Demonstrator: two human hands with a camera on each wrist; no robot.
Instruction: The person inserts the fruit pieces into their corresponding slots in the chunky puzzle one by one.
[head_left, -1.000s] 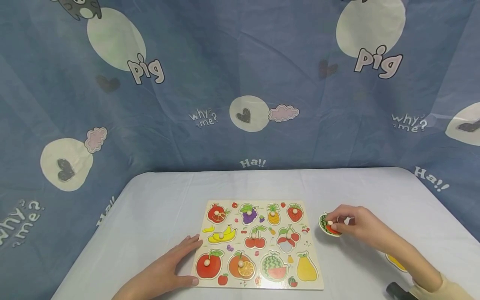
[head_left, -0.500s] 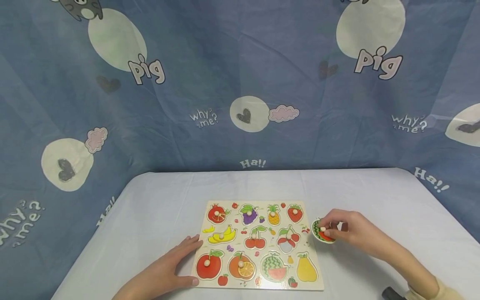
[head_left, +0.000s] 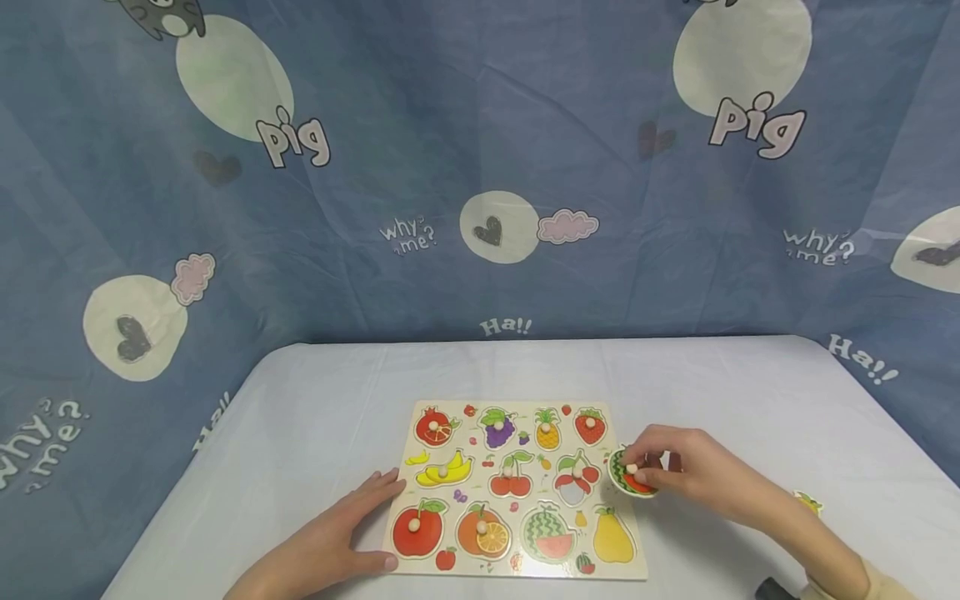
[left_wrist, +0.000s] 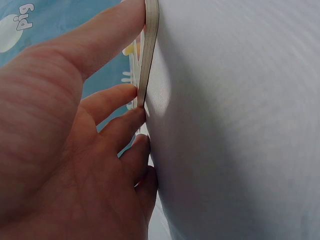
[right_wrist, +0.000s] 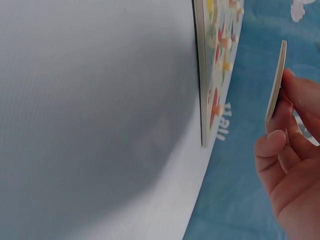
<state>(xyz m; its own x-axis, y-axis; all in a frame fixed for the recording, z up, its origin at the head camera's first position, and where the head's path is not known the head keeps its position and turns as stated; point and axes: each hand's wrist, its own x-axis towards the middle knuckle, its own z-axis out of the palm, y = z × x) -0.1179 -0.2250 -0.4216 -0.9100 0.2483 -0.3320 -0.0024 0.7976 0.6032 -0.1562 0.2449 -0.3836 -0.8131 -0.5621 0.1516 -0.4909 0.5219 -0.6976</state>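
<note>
A wooden fruit puzzle board (head_left: 525, 574) lies flat on the white table, with several knobbed pieces in it. My left hand (head_left: 322, 533) rests against its left side, thumb and fingertips touching the board edge (left_wrist: 150, 55). Between thumb and fingers, my right hand (head_left: 697, 467) pinches a watermelon piece (head_left: 621, 479) by its knob. That piece overlaps the board's right edge in the head view; the right wrist view shows the thin piece (right_wrist: 277, 80) edge-on, raised above the board. The watermelon recess (head_left: 547, 533) and pear recess (head_left: 613, 535) show printed pictures without knobs.
A yellow and green piece (head_left: 808, 502) lies on the table at the right, partly hidden by my right forearm. A black object (head_left: 772, 589) sits by the right sleeve. Behind the table (head_left: 337, 392) hangs a blue printed curtain (head_left: 420, 292).
My right hand has carried the watermelon piece left, from beside the board to over its right edge. The forearm shift exposes a different part of the table at right. The left hand stays put.
</note>
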